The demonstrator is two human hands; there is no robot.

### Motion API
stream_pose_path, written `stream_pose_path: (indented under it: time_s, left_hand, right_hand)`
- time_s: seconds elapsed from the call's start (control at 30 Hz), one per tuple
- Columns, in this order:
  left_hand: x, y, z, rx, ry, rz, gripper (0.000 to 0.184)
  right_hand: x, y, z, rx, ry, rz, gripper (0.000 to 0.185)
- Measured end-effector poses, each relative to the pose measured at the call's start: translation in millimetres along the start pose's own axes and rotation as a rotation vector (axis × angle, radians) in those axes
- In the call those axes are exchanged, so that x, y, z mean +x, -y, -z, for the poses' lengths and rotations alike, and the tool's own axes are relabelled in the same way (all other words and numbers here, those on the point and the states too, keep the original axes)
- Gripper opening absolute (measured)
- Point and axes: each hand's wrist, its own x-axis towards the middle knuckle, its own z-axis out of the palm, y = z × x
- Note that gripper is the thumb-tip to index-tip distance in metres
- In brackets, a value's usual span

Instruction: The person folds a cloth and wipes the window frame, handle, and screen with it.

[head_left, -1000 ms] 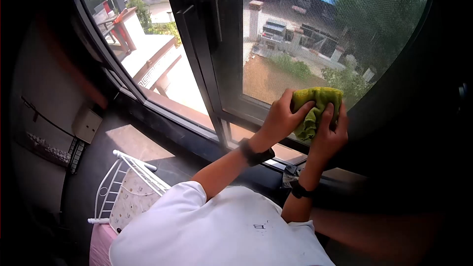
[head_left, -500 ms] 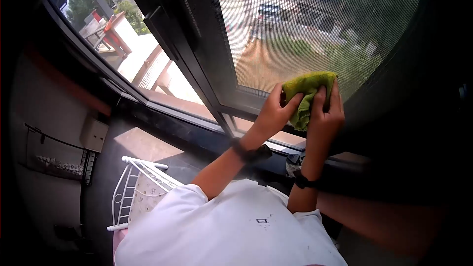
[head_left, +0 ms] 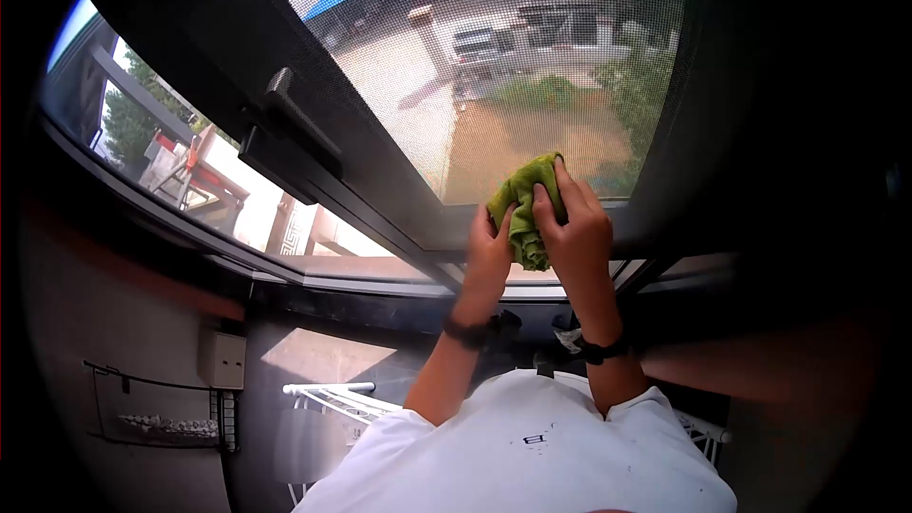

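Observation:
A bunched green cloth [head_left: 525, 212] is held between my two hands in front of the lower part of a window screen [head_left: 532, 133]. My left hand [head_left: 489, 245] grips the cloth's left side, its fingers partly hidden behind it. My right hand [head_left: 576, 226] pinches the right side, with the fingertips near the upper corner. A loose fold hangs down between the hands. Whether the cloth touches the mesh I cannot tell. The dark frame [head_left: 370, 218] of the screen runs down the left of the mesh and along below it.
A black window handle [head_left: 294, 123] sticks out from the frame at upper left. Below the window lies a dark sill [head_left: 380, 296]. White metal racks [head_left: 332, 397] stand low beside my body. A wire basket [head_left: 157, 423] and a pale box [head_left: 226, 359] are on the left wall.
My hands and the cloth have shifted left and slightly down in view, and the cloth looks more bunched. The camera view has turned, so the window sits more upright.

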Motion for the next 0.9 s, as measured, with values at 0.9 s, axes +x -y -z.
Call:
stream_pose_path:
  time_s: [0.9]
  left_hand:
    - [2, -45, -63, 0.419, 0.070, -0.343, 0.026]
  right_hand:
    - [19, 8, 48, -0.260, -0.089, 0.017, 0.039]
